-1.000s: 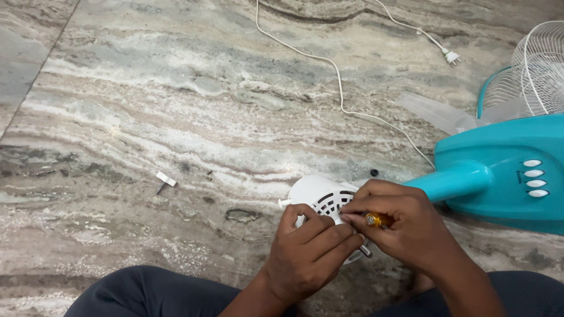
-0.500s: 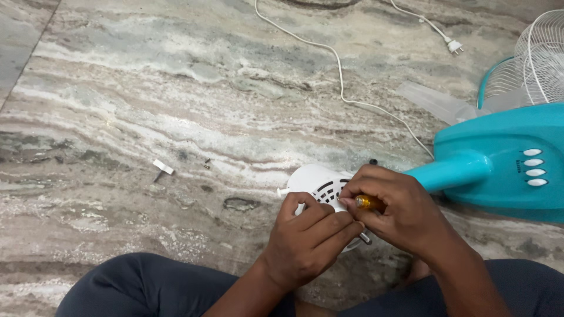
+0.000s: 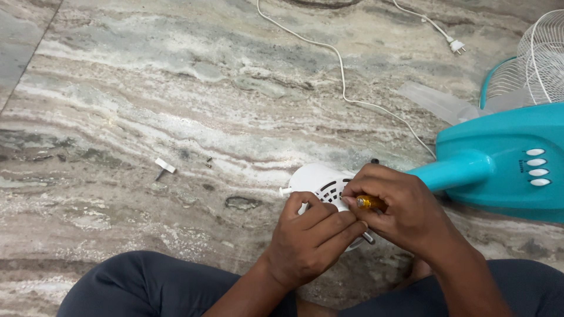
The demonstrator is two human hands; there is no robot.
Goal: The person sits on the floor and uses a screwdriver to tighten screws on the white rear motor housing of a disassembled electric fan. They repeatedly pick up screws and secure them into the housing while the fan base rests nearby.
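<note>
Over on the left of the marble floor [image 3: 147, 88] there's a small white clip [image 3: 165, 165] and a couple of loose screws [image 3: 208, 162]. Then the left hand [image 3: 311, 238], fingers curled snug around the white vented motor cover [image 3: 320, 182], which sits on the floor in front of the knees. Thin rigid plastic, probably light and crackable, so hold it by the rim. The right hand [image 3: 405, 208] is closed on a yellow-handled screwdriver [image 3: 370, 203], long axis running lower left, tip hidden. The teal fan body [image 3: 505, 164] lies right.

Bare floor [image 3: 176, 88] leftward, only white clip [image 3: 165, 165], screws [image 3: 208, 161]; right blocked: teal fan base [image 3: 505, 158], cord [image 3: 341, 76].
</note>
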